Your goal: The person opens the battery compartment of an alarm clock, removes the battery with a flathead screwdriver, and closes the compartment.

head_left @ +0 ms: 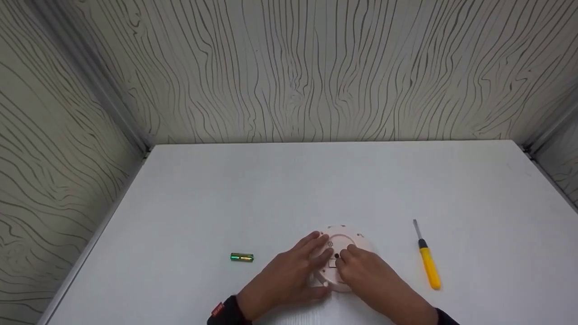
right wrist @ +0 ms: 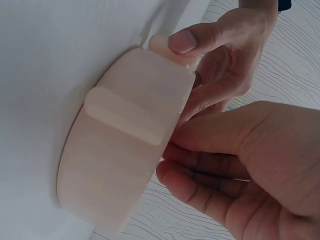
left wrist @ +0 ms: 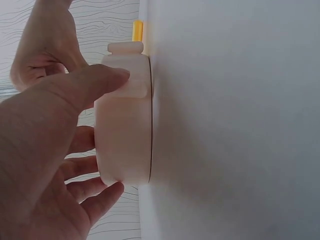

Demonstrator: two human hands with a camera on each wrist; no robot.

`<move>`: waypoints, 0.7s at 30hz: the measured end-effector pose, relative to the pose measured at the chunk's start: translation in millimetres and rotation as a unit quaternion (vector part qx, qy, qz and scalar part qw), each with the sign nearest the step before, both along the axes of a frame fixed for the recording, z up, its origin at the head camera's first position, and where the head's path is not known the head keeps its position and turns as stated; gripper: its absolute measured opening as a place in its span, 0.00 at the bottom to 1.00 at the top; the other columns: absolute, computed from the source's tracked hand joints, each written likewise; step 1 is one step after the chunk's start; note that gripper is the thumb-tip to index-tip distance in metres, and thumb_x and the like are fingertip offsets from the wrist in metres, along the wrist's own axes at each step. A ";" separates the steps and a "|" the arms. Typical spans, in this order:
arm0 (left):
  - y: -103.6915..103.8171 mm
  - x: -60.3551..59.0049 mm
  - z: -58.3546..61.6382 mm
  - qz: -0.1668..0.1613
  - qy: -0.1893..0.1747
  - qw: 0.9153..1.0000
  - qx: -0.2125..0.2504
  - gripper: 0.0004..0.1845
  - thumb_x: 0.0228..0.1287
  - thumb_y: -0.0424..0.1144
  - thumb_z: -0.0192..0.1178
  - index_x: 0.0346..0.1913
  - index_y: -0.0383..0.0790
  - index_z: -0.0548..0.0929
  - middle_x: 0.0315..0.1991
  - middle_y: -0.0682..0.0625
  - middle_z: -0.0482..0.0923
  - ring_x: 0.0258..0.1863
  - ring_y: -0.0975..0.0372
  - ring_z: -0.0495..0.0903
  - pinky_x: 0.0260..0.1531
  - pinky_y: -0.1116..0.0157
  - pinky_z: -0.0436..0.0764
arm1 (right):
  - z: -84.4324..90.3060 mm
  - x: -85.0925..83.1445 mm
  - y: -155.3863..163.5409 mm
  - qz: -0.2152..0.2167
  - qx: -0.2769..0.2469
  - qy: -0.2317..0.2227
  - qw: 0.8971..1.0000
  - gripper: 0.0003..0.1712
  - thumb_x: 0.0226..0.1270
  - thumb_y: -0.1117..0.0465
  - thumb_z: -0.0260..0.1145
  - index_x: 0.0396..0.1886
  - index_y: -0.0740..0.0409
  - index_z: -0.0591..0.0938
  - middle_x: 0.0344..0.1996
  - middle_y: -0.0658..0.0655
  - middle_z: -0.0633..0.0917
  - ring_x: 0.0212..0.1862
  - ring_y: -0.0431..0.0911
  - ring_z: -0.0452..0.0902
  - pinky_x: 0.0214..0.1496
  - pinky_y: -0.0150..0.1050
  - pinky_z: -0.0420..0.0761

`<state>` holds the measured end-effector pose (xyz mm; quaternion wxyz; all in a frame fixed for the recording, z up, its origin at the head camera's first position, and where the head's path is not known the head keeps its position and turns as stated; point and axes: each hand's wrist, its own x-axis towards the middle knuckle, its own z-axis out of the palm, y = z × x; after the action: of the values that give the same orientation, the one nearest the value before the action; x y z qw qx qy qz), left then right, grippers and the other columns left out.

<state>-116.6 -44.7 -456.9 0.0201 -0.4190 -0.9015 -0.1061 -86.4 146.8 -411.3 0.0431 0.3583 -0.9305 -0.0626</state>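
Note:
A round pale pink device, like an alarm clock (head_left: 336, 285), lies flat with its back up, showing small speaker holes and a rectangular recess. My left hand (head_left: 289, 275) grips it from the left side. In the left wrist view the left thumb (left wrist: 107, 80) presses on its side wall, by a small foot (left wrist: 125, 47), and the fingers reach round the far edge. My right hand (head_left: 365, 268) works on the back near the recess, thumb and curled fingers (right wrist: 180, 185) close together. I cannot tell what, if anything, is pinched between these fingertips.
Green batteries (head_left: 242, 257) lie on the white table (head_left: 280, 189) to the left. A screwdriver (head_left: 429, 266) with a yellow handle lies to the right, tip pointing away. Wood-grain patterned panels (head_left: 293, 67) stand behind the table and at both sides.

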 end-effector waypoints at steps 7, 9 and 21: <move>1.4 0.9 0.5 0.002 -0.005 1.000 0.000 0.36 0.55 0.64 0.53 0.65 0.54 0.65 0.70 0.53 0.54 0.70 0.61 0.50 0.53 0.64 0.74 | -3.5 2.4 2.4 -0.011 -0.010 0.000 1.000 0.17 0.41 0.67 0.73 0.37 0.59 0.83 0.31 0.55 0.80 0.34 0.45 0.71 0.39 0.34 0.80; 1.1 0.5 0.8 0.000 -0.004 1.000 -0.002 0.36 0.55 0.64 0.53 0.66 0.54 0.64 0.70 0.53 0.54 0.70 0.61 0.49 0.53 0.64 0.74 | -3.9 1.6 2.6 -0.017 -0.019 -0.011 1.000 0.17 0.42 0.67 0.73 0.37 0.59 0.83 0.31 0.55 0.80 0.34 0.45 0.71 0.39 0.34 0.80; -3.0 -0.3 2.5 -0.005 -0.028 1.000 -0.009 0.36 0.56 0.65 0.51 0.67 0.55 0.62 0.70 0.54 0.52 0.71 0.60 0.47 0.52 0.62 0.75 | -13.1 -16.7 8.2 -0.045 -0.189 -0.074 0.978 0.10 0.50 0.72 0.65 0.30 0.55 0.85 0.24 0.48 0.80 0.27 0.35 0.69 0.31 0.27 0.77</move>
<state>-116.9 -47.6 -454.5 -0.0097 -0.4203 -0.9006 -0.1099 -103.1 155.0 -424.4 0.0379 0.3050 -0.9414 0.1388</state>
